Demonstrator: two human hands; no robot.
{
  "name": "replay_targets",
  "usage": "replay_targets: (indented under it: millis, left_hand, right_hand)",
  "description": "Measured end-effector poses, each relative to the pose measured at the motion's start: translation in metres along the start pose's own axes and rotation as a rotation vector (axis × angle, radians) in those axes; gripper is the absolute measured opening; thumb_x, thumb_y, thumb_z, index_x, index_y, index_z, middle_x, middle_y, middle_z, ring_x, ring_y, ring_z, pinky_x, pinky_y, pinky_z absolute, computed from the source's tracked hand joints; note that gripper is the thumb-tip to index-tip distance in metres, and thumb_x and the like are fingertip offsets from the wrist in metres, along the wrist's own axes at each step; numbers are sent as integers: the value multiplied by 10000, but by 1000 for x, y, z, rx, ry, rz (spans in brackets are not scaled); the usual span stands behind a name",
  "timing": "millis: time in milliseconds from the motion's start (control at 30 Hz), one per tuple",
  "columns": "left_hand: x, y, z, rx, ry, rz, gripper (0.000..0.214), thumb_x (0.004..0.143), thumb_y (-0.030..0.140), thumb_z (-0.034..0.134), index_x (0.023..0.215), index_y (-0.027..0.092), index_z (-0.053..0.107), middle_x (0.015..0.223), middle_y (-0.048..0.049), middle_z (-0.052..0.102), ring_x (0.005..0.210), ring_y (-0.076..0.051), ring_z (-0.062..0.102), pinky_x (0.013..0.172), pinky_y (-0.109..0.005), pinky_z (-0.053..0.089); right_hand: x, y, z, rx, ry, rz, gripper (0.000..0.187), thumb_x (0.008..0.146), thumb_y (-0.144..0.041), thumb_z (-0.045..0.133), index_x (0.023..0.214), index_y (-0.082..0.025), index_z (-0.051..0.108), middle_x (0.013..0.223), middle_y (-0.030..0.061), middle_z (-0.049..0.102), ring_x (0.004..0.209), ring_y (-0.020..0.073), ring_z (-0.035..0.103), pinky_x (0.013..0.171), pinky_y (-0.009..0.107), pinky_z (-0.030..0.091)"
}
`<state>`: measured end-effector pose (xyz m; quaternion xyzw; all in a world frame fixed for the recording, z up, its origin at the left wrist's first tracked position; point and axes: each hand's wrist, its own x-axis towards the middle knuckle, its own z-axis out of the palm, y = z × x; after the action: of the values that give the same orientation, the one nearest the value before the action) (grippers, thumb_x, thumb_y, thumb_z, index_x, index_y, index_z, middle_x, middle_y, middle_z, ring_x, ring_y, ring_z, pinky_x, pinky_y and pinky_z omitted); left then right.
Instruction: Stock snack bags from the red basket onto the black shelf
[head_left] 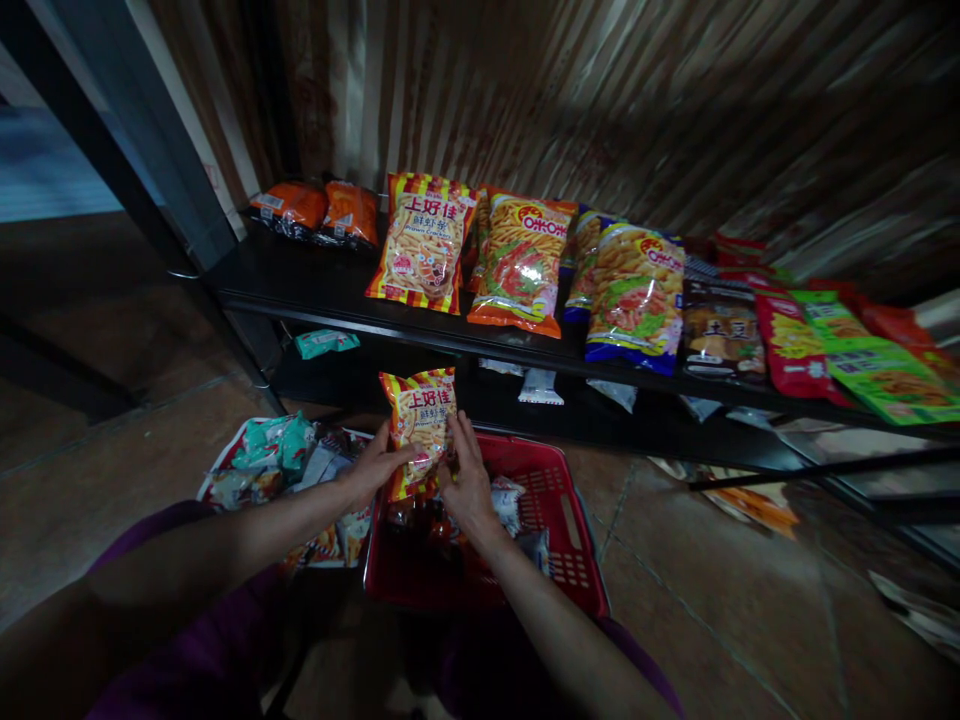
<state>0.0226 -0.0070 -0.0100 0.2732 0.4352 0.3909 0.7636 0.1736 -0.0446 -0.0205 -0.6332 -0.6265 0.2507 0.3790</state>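
Note:
A yellow and red bag of prawn crackers (421,425) is held upright above the red basket (559,470). My left hand (379,463) grips its left side, the thumb lying across the front and the other fingers hidden behind. On the bag's right edge rests my right hand (466,485), its fingers stretched out and apart from one another. A matching prawn cracker bag (425,245) stands on the upper black shelf (315,290), beyond my hands. Inside the basket lie several small packets, partly covered by my right hand and forearm.
Along the upper shelf stand an orange snack bag (521,260), a blue-edged snack bag (637,295), a brown bag (724,330) and green packets (885,365). Left of the basket sits a white-rimmed container (214,468) full of packets. Small packets lie on the lower shelf (465,385).

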Motion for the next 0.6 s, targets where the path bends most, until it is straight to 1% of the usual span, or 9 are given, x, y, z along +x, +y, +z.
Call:
replay_targets:
  millis: [67,133,200,267,367,433,500,600]
  left_hand:
    - [-2,-1,2,23,10,3,612,651,192,756,1197,202,479,1177,-110,627,1047,-248,606,911,-375,477]
    - [-4,-2,3,36,-6,20,642,650,194,754,1227,207,474,1178,-105,627,1058,-250,598,929,-383,461]
    - [-5,-2,2,34,-53,47,673,656,199,749,1266,220,465,1194,-92,620,1085,-248,582,956,-376,438]
    - [-7,-3,1,40,-100,64,683,669,218,740,1292,236,461,1244,-77,591,1154,-249,536,988,-358,407]
    - [-12,-1,-1,124,-96,34,669,706,296,713,1321,241,454,1357,-68,499,1279,-259,412,1031,-339,352]
    - [-15,2,-1,196,-81,-4,669,741,349,671,1353,251,420,1417,-59,429,1321,-268,349,1033,-351,342]
    - [-18,4,-1,256,-105,-29,663,776,378,619,1383,278,373,1448,-45,384,1327,-278,335,1009,-378,361]
    - [-20,5,-2,320,-170,-6,638,819,397,548,1408,321,315,1474,-34,341,1312,-274,357,969,-397,389]
  right_hand:
    - [0,2,1,4,-9,4,698,735,-110,438,1411,-235,316,1516,17,229,1408,190,152,1151,424,167]
    - [0,2,1,15,-19,41,650,767,-170,462,1402,-229,337,1515,28,232,1407,203,153,1149,437,160]
    - [1,0,1,30,-26,116,603,807,-293,495,1390,-223,362,1512,49,241,1401,227,170,1144,452,158]
    - [1,-4,1,48,-38,200,625,812,-431,522,1384,-226,376,1511,64,241,1396,249,176,1141,459,148]
    - [3,-9,-1,62,-84,278,696,783,-557,537,1376,-224,390,1509,80,242,1399,275,154,1139,466,128]
    - [3,-11,-2,68,-113,289,713,774,-593,528,1370,-224,397,1497,87,268,1397,287,152,1135,479,131]
    - [4,-13,-2,89,-124,267,722,773,-606,520,1371,-224,386,1474,92,312,1390,291,176,1129,491,145]
    - [6,-14,-4,157,-131,211,722,781,-589,526,1380,-225,356,1425,96,385,1347,280,282,1112,479,206]
